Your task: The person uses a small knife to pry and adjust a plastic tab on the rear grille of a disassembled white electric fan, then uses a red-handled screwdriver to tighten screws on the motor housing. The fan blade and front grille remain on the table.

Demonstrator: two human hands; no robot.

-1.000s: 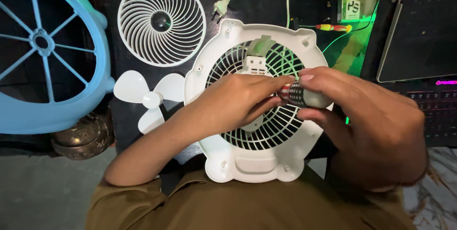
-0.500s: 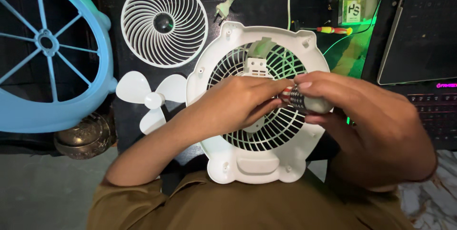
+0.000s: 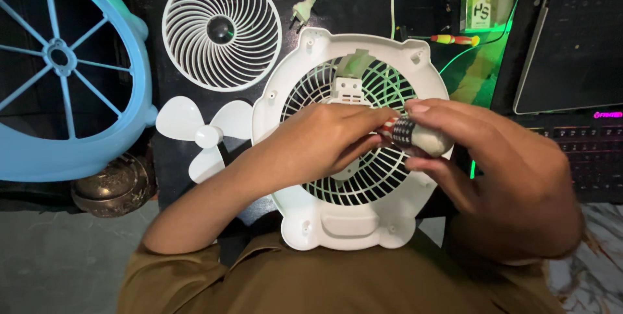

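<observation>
A white fan housing (image 3: 305, 223) with a round rear grille lies flat in front of me on the dark table. My right hand (image 3: 500, 177) grips a small grey fan motor (image 3: 422, 137) with a dark ribbed end, just above the grille's right side. My left hand (image 3: 321, 142) rests over the grille's centre, and its fingertips pinch the motor's dark end. Red wires show between my fingers there.
A white round front grille (image 3: 222, 29) lies at the back, a white three-blade propeller (image 3: 204, 135) to the left. A large blue fan guard (image 3: 61, 74) fills the far left, a brass bowl (image 3: 110, 187) below it. A laptop (image 3: 571, 61), screwdriver (image 3: 454, 39), small box (image 3: 479, 2) and plug (image 3: 303, 10) lie at right and back.
Both hands stay on the motor over the grille. My fingers have shifted slightly around its dark end; nothing else on the table has moved.
</observation>
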